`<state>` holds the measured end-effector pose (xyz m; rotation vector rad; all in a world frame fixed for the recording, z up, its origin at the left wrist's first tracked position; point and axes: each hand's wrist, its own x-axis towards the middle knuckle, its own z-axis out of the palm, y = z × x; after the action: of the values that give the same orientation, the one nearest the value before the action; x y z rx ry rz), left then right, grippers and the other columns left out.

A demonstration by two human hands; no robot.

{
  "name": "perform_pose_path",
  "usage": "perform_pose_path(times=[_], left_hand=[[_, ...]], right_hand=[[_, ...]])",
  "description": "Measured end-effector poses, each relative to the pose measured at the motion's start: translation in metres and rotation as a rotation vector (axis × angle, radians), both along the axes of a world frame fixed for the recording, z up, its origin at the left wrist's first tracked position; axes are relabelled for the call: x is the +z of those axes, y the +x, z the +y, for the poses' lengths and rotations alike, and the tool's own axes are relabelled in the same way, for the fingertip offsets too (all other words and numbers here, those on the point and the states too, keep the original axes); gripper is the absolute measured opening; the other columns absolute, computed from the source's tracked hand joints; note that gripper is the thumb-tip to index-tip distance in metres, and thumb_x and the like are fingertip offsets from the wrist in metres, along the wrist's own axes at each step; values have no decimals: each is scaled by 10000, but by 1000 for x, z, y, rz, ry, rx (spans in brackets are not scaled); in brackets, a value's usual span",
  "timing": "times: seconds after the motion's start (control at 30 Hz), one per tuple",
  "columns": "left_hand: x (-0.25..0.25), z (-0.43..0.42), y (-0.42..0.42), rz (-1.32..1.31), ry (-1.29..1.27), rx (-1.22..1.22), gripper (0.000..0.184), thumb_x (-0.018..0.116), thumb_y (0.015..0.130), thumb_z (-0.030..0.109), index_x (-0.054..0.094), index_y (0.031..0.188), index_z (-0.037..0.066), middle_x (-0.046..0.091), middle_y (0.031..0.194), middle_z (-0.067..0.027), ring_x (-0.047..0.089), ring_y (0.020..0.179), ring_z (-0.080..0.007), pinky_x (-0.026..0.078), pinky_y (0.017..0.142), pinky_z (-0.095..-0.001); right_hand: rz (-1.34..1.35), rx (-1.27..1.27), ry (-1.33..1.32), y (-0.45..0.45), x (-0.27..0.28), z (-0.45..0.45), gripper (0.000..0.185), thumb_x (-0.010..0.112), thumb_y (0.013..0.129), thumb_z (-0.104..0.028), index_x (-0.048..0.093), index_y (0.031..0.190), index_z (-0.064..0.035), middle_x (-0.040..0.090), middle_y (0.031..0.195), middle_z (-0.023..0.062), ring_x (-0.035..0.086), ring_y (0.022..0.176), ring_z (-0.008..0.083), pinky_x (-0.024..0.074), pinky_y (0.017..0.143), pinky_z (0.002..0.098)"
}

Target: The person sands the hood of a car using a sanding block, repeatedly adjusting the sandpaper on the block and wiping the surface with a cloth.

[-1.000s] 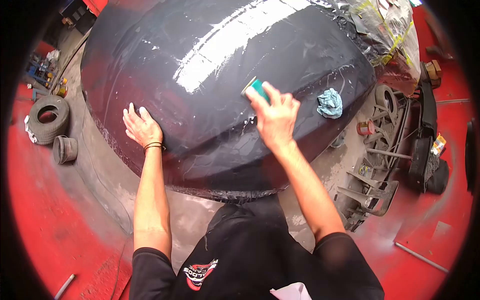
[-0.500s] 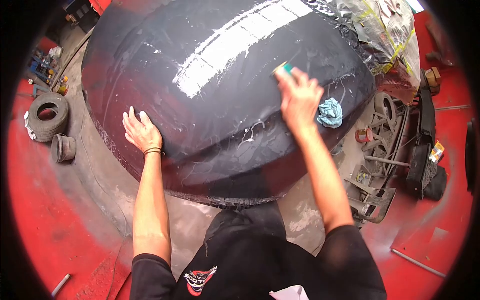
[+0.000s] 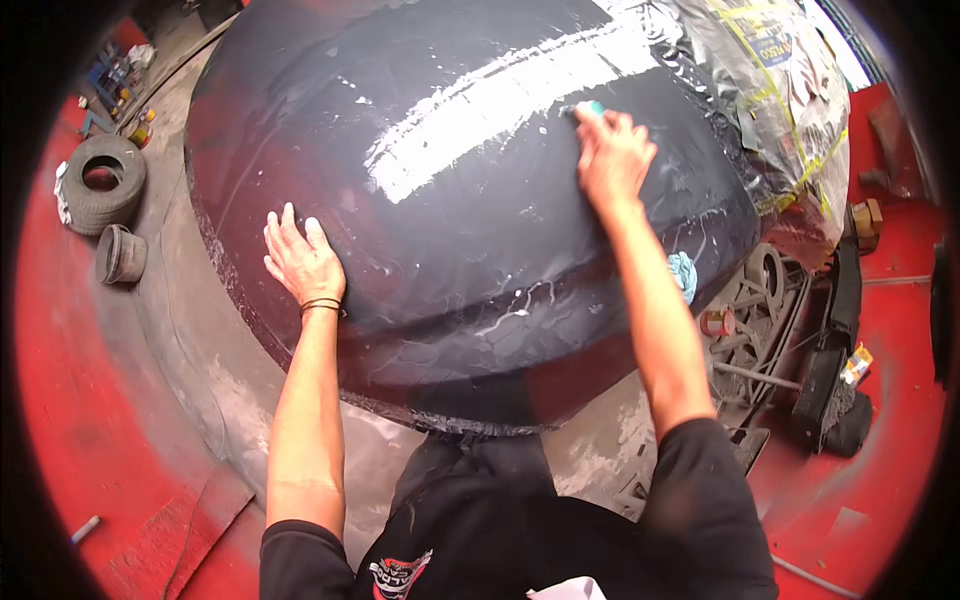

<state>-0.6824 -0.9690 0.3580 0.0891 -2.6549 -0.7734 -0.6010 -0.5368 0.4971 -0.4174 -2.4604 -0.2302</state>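
Note:
A wet, dark car hood (image 3: 470,230) with whitish streaks and drops fills the middle of the head view. My left hand (image 3: 305,260) lies flat on its left side, fingers spread, with dark bands at the wrist. On the upper right of the hood, my right hand (image 3: 615,155) is closed around a small teal sanding block (image 3: 597,107). Most of the block is hidden under the fingers. A crumpled light-blue cloth (image 3: 684,275) rests on the hood's lower right, partly behind my right forearm.
Plastic sheeting (image 3: 775,90) with yellow tape covers the part at the upper right. A tyre (image 3: 103,185) and a bucket (image 3: 121,254) are on the floor at left. Metal frame parts (image 3: 760,330) and a small red can (image 3: 717,322) lie at right.
My right hand has moved with the block farther up the hood, away from my body. My left hand stays flat on the hood. The whole view has shifted slightly.

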Motion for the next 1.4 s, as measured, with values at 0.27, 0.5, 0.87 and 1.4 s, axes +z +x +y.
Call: perform_pose_path(times=[0.27,0.5,0.87,1.4], left_hand=[[3,3,1,12,-3,-4,583,531,1150,444,463,1679,208,377,1780,-135,311,1669,-363,207,1320,-697],[12,5,5,8,30,2,570,544,1146,408,473,1666,186,379,1778,-139,306,1668,-370,211,1322,-689],[20,6,6,-7,40,14,550,525,1164,393,472,1667,177,382,1778,-146,301,1673,-361,161,1353,-643],[28,8,9,-17,81,21,531,554,1145,354,508,1643,171,394,1771,-151,326,1660,-374,179,1353,-637]], right_hand=[[-104,261,-74,35,-5,-75,376,784,990,-233,795,1333,-386,696,1360,78,638,1132,333,487,1005,506],[-87,116,-102,-154,6,27,273,710,1051,-291,824,1293,-340,757,1216,106,672,1227,379,499,1033,578],[-142,527,-6,-146,3,-78,371,783,975,-182,815,1308,-342,716,1324,113,660,1179,367,509,981,520],[-190,344,138,-345,12,-67,320,692,1070,-360,795,1373,-366,734,1316,89,670,1208,358,508,1037,537]])
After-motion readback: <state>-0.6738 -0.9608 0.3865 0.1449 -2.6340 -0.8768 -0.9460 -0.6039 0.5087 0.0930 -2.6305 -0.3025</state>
